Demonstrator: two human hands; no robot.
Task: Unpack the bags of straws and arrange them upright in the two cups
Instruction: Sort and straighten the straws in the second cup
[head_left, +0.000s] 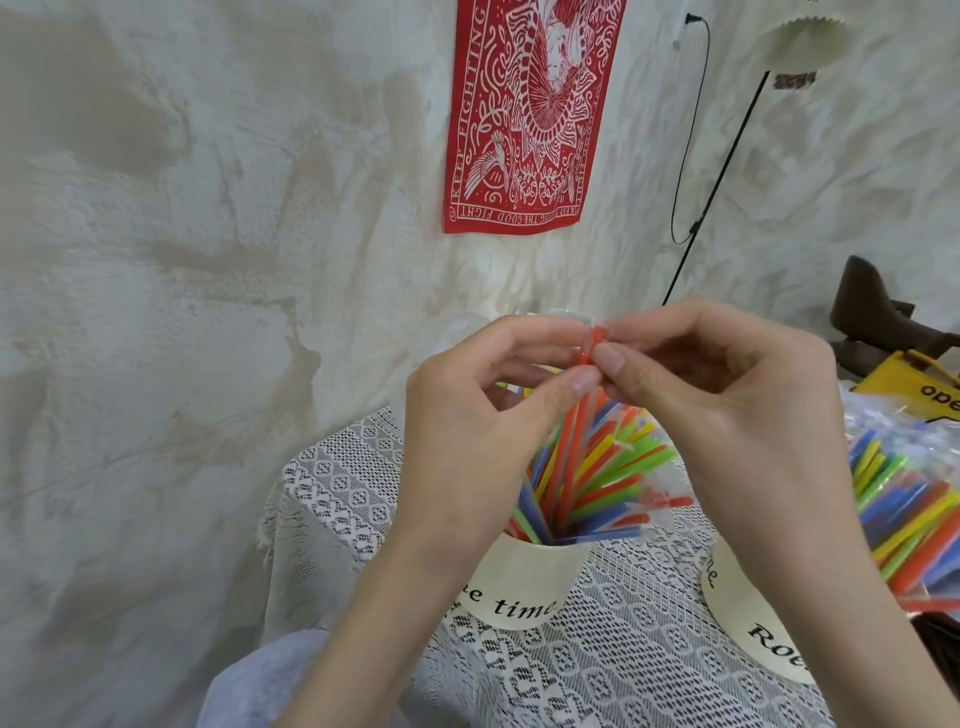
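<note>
My left hand (483, 415) and my right hand (727, 410) meet above a cream cup (524, 587) lettered "time". Both pinch the top of one orange straw (579, 441) in a thin clear wrapper, held upright over the cup. The cup holds several coloured straws (597, 478) fanned out to the right, some still in clear wrappers. A second cream cup (748, 623), lettered in black, stands at the right, partly behind my right forearm. A clear bag of coloured straws (904, 514) lies at the right edge.
The cups stand on a small table under a white lace cloth (597, 670), close to a rough plaster wall. A yellow sign (919, 389) and a dark brown object (872, 306) sit behind the bag. A black lamp stand (717, 187) leans at the back right.
</note>
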